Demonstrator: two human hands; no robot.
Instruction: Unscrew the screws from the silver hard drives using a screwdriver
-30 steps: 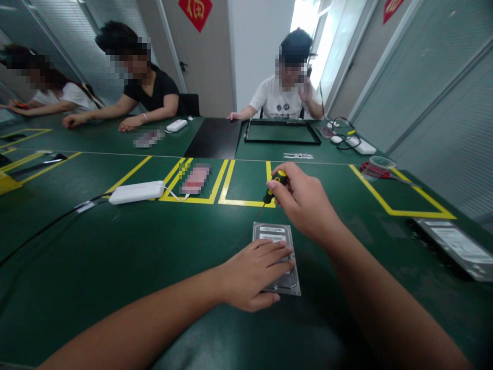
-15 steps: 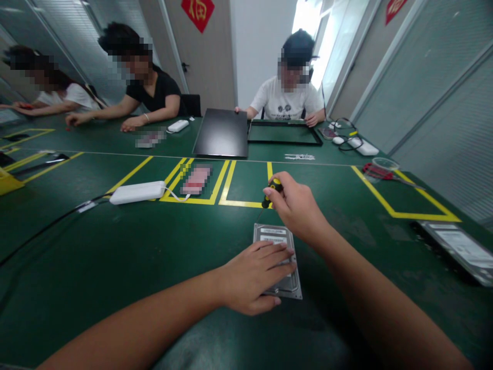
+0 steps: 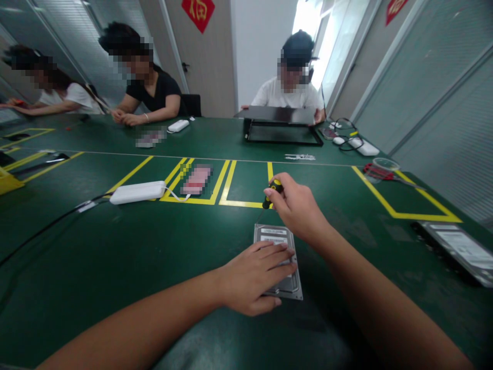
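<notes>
A silver hard drive (image 3: 274,232) with white labels lies on the green table, its far end toward the table's middle. My left hand (image 3: 258,280) rests flat across it, fingers spread, covering much of its top. My right hand (image 3: 298,205) is wrapped round the yellow-and-black handle of a screwdriver (image 3: 266,202). The thin shaft slants down to the drive's far left corner; whether the tip sits in a screw is too small to tell.
A second drive (image 3: 460,249) lies at the right edge. To the left are a white power strip (image 3: 137,192) with a black cable and a phone (image 3: 197,180). Yellow tape marks the table (image 3: 185,246). Across it, a person holds a dark panel (image 3: 283,114) above a black frame (image 3: 283,142).
My hands, the screwdriver and the drive have barely moved. Across the table, the person has swung the dark panel over the frame. Another person has drawn their hands together.
</notes>
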